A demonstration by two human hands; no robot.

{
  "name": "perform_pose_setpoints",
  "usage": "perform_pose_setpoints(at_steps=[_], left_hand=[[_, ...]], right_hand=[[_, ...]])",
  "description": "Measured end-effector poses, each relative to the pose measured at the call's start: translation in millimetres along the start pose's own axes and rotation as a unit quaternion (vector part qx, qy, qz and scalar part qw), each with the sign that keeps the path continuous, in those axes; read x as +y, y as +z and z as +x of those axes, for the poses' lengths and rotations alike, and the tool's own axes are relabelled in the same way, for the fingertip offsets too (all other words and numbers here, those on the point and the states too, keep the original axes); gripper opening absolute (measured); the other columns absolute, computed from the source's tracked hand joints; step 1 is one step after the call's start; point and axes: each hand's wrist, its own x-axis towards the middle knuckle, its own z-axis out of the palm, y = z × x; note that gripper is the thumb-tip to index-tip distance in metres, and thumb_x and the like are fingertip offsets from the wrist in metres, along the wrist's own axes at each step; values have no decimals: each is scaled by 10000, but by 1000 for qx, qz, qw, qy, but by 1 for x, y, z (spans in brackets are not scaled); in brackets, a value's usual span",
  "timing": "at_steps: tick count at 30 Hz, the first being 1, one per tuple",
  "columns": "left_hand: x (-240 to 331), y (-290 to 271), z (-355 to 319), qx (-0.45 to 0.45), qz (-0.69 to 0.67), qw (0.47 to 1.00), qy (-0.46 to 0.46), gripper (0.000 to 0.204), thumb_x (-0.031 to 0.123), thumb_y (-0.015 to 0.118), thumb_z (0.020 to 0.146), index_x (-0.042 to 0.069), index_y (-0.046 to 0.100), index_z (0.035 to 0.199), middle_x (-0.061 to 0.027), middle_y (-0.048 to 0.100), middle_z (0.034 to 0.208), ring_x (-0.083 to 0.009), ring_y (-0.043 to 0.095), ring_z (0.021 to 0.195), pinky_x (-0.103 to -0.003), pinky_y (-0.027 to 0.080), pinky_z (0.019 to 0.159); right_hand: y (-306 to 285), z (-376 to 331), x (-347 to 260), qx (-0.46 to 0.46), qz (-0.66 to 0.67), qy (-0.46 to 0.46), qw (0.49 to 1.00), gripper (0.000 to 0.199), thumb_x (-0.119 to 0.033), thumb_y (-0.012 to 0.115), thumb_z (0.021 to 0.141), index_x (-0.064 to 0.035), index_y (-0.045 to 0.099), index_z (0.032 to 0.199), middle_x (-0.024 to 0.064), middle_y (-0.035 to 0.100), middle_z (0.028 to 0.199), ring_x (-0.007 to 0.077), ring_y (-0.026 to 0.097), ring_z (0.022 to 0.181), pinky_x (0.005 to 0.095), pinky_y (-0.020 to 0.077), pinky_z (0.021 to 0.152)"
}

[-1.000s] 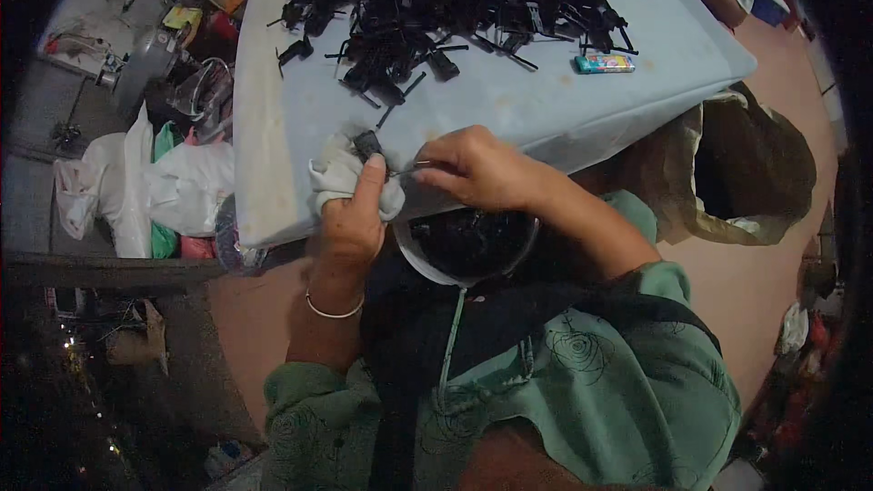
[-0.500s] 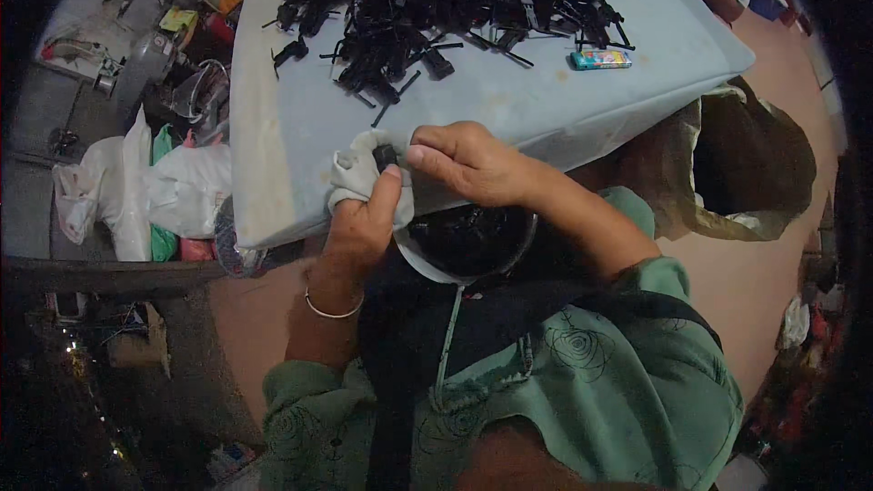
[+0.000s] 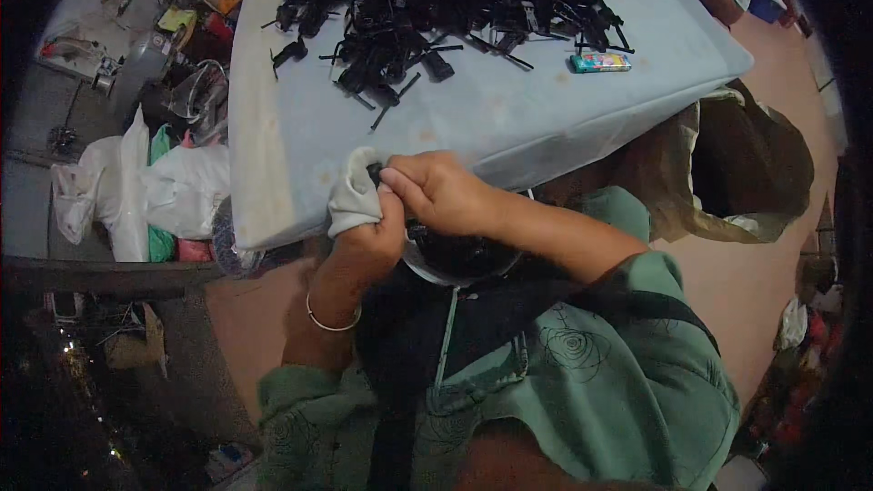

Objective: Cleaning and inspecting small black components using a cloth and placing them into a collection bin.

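Head view: left hand clasps a cloth around a black part, right hand pinched against it; probably light and stiff, best gripped through the soft cloth.

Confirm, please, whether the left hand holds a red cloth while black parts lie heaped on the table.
The cloth is off-white, not red, as the head view shows; the left hand does hold it, and black parts do lie heaped on the table.

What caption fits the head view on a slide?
Left hand holding a small black part in bunched white cloth, right hand alongside, before a tangled heap of black parts.
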Motion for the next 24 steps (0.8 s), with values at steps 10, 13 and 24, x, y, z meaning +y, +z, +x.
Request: perform_pose_setpoints(at_steps=[10, 13, 24], left_hand=[[-10, -8, -11, -12, 55, 998, 43, 332, 58, 525, 788, -57, 448, 1089, -189, 547, 900, -310, 528, 766, -356, 422, 706], [-15, -7, -9, -13, -27, 1000, -3, 354, 85, 556, 792, -53, 459, 1103, -194, 559, 922, -311, 540, 804, -348, 426, 734], [-25, -6, 28, 40, -3, 987, -154, 321, 124, 543, 822, -4, 464, 1106, -143, 572, 899, -200, 560, 760, -297, 456, 678]], right_hand=[[-47, 41, 9, 62, -340, 1, 938, 193, -239, 510, 813, -50, 545, 832, 162, 575, 675, 338, 565, 627, 418, 448, 565], [-52, 46, 25, 15, -464, 51, 884, 168, -197, 535, 751, -73, 531, 864, 136, 577, 648, 315, 581, 649, 420, 462, 566], [-46, 24, -16, -110, -352, -180, 912, 136, -113, 524, 722, -75, 514, 852, 67, 506, 661, 275, 554, 610, 370, 444, 522]])
